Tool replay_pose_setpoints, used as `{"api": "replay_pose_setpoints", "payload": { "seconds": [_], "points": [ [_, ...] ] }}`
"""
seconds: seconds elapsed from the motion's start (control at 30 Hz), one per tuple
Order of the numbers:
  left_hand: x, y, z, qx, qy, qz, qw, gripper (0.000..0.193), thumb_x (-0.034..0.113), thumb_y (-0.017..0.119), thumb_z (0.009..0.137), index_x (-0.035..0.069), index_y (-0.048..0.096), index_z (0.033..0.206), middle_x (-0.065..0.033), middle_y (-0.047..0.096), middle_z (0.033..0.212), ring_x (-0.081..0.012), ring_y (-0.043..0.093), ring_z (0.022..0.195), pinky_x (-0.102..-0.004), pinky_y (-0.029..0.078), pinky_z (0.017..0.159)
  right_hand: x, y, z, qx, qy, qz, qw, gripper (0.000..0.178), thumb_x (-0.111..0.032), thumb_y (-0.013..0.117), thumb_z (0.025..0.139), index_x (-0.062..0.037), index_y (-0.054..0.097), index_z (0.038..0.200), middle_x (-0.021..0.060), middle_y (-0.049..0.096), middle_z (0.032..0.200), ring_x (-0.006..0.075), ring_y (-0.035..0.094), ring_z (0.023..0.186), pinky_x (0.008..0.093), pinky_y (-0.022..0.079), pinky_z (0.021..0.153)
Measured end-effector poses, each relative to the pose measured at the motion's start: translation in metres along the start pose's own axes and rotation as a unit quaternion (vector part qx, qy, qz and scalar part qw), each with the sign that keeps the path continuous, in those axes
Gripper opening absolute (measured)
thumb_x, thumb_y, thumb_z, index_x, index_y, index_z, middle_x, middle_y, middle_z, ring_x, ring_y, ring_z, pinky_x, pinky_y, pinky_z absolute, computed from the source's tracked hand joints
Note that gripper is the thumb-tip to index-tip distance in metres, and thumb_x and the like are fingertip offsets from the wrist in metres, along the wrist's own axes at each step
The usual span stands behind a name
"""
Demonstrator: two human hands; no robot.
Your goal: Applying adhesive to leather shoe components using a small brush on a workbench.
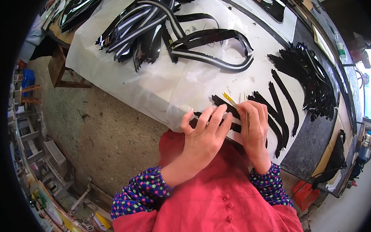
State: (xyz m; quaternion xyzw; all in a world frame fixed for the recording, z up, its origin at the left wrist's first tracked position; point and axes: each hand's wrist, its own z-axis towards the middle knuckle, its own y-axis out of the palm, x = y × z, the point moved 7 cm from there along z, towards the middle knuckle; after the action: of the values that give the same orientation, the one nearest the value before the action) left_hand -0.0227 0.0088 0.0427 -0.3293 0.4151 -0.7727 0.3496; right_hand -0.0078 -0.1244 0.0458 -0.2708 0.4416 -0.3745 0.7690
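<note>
At the near edge of the table, my left hand (205, 131) lies with its fingers apart over a short black strip (235, 126). To its right, my right hand (254, 118) is closed on a slim pale stick-like tool (247, 125); its exact kind is unclear. A narrow yellow-and-white piece (229, 98) pokes out beyond the right fingertips, and whether it belongs to the tool cannot be told. Another black strip (222, 103) with a jagged end lies just past my fingers. Several curved black strips (280, 115) are laid out beside my right hand.
White sheeting (125, 87) covers the table. Toward the back lies a pile of glossy black strips with grey stripes (143, 28), some looping rightward (220, 64). A bundle of jagged black strips (307, 75) sits at right. Below the right table edge is a red container (305, 196).
</note>
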Motion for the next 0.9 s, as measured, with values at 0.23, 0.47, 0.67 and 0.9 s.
{"api": "replay_pose_setpoints", "payload": {
  "seconds": [0.23, 0.47, 0.67, 0.9],
  "points": [
    [0.011, 0.014, 0.007, -0.004, 0.038, -0.147, 0.988, 0.037, 0.008, 0.065, 0.08, 0.005, 0.068, 0.117, -0.0062, 0.061, 0.118, -0.0197, 0.06, 0.099, -0.0331, 0.045, 0.086, 0.016, -0.01, -0.005, 0.046, 0.037, -0.022, 0.998, 0.019, 0.009, 0.066, 0.088, 0.0005, 0.063, 0.105, 0.0157, 0.063, 0.098, 0.0325, 0.061, 0.09, 0.0398, 0.051, 0.078],
    [-0.01, -0.003, -0.016, -0.011, 0.013, -0.105, 0.994, 0.038, 0.01, 0.067, 0.086, 0.008, 0.068, 0.124, -0.005, 0.061, 0.116, -0.0187, 0.058, 0.099, -0.0348, 0.041, 0.086, 0.003, -0.018, -0.001, 0.018, 0.126, 0.17, 0.977, 0.018, 0.01, 0.065, 0.09, 0.0012, 0.064, 0.106, 0.0129, 0.063, 0.1, 0.0182, 0.064, 0.075, 0.0291, 0.053, 0.066],
    [-0.029, -0.001, -0.029, -0.035, -0.052, -0.005, 0.998, 0.038, 0.021, 0.07, 0.09, 0.018, 0.068, 0.127, 0.0011, 0.056, 0.117, -0.016, 0.05, 0.104, -0.0412, 0.031, 0.098, -0.006, 0.008, -0.002, -0.09, 0.158, 0.235, 0.955, 0.014, 0.008, 0.065, 0.092, 0.0006, 0.064, 0.103, 0.0114, 0.064, 0.097, 0.0179, 0.063, 0.073, 0.0278, 0.052, 0.065],
    [-0.032, 0.0, -0.032, -0.051, -0.033, 0.001, 0.998, 0.042, 0.017, 0.066, 0.09, 0.019, 0.066, 0.132, 0.0031, 0.058, 0.121, -0.0137, 0.051, 0.104, -0.0404, 0.029, 0.103, -0.014, 0.016, 0.002, -0.088, 0.123, 0.175, 0.973, 0.017, 0.009, 0.064, 0.089, 0.001, 0.062, 0.105, 0.0151, 0.064, 0.096, 0.0294, 0.066, 0.082, 0.0338, 0.054, 0.072]
  ]
}}
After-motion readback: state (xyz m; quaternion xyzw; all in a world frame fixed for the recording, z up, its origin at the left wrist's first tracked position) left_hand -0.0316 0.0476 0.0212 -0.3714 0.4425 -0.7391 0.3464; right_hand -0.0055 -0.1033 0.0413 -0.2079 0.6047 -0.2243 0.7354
